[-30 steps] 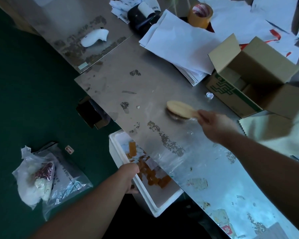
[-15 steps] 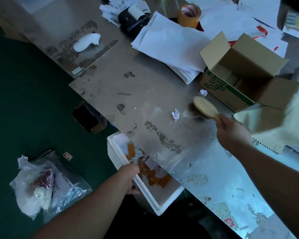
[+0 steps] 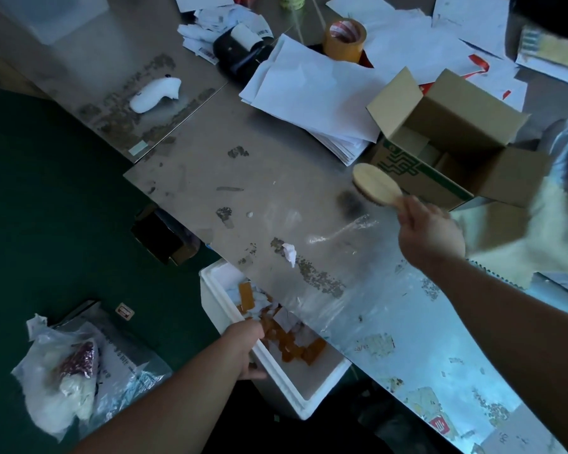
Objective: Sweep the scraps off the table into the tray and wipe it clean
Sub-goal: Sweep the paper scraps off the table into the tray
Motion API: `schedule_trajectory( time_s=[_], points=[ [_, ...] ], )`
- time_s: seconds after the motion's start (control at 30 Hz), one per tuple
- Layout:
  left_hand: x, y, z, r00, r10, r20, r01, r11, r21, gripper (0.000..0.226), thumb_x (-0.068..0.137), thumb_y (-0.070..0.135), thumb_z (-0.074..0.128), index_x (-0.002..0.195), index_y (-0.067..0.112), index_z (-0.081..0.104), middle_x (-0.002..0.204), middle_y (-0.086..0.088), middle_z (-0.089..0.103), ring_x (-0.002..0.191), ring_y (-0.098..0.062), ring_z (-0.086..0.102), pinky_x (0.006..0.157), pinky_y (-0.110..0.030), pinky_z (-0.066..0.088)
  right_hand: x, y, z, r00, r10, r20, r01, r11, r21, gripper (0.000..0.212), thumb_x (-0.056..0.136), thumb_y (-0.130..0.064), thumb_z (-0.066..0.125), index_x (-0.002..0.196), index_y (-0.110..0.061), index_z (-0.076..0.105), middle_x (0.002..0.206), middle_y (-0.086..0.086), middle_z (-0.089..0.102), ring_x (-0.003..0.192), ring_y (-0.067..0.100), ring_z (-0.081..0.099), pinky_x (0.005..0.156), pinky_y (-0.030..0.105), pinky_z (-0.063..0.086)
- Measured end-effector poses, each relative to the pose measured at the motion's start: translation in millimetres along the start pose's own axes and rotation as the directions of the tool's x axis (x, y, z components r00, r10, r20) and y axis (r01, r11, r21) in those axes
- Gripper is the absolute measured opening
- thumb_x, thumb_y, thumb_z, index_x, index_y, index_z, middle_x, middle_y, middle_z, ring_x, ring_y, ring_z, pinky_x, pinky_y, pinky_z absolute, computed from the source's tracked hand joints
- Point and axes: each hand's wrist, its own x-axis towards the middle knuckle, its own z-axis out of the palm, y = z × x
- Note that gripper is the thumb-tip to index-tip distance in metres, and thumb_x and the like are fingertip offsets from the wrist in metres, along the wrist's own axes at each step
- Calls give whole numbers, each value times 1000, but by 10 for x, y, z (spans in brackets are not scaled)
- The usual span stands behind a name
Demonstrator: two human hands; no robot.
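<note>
Nearest, the left hand (image 3: pixel 247 345) grips the near wall of the white foam tray (image 3: pixel 309 403), fingers hooked over the rim, holding it tucked against and partly under the edge of the metal table (image 3: pixel 423 339). The tray already holds a heap of orange and white scraps (image 3: pixel 286 339), so much of the sweeping looks done.

Just beyond the tray, near the table edge, one crumpled white paper scrap (image 3: pixel 289 252) lies on the steel, not yet in the tray. A little further in, a strip of clear film (image 3: pixel 341 232) lies flat on the surface, and a small white crumb (image 3: pixel 250 214) sits to the left of it. These seem to be the main loose bits left in the swept zone.

Further back, the right hand (image 3: pixel 432 235) is clenched around the handle of a wooden brush (image 3: pixel 377 185), which is lifted clear of the table beside an open cardboard box (image 3: pixel 453 149).

A pale cloth (image 3: pixel 545 237) lies just right of that hand, apparently unused, so wiping looks yet to begin; the steel is blotchy with old residue.

Farthest, white paper sheets (image 3: pixel 312 93) and a brown tape roll (image 3: pixel 345 39) clutter the table's back.
</note>
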Motion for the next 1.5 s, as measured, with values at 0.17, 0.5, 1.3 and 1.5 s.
schedule_trajectory(
  time_s=[0.17, 0.5, 1.3, 1.5],
  points=[
    [5, -6, -1, 1000, 3, -17, -3, 1000, -15, 12, 97, 12, 54, 93, 3, 48, 95, -18, 48, 100, -41, 61, 85, -61, 57, 257, 159, -34, 986, 137, 91, -125, 984, -127, 24, 100, -30, 41, 118, -19, 50, 109, 20, 63, 101, 40, 57, 81, 45, 42],
    [108, 36, -15, 999, -30, -15, 30, 999, 16, 15, 97, 14, 55, 98, 1, 48, 103, -18, 47, 106, -42, 60, 79, -59, 59, -329, -8, 163, 973, 19, 228, -42, 994, 97, 33, 103, -44, 44, 128, -30, 59, 99, 9, 67, 87, 34, 60, 71, 38, 51],
    [188, 190, -300, 1000, 11, 11, -12, 997, 73, 16, 95, 14, 55, 108, 4, 52, 102, -20, 50, 97, -41, 58, 74, -59, 60, -831, -711, 398, 969, -26, 245, -26, 978, 207, 38, 104, -44, 38, 131, -26, 58, 88, -2, 61, 76, 22, 53, 65, 33, 45],
    [218, 261, -434, 1000, -1, 20, -1, 995, 101, 29, 95, 14, 56, 120, 3, 50, 110, -21, 49, 100, -43, 59, 63, -57, 60, -1174, -1204, 491, 923, -220, 314, 172, 970, 173, 47, 103, -45, 33, 138, -25, 56, 103, -2, 69, 86, 21, 60, 75, 34, 50]
  ],
)
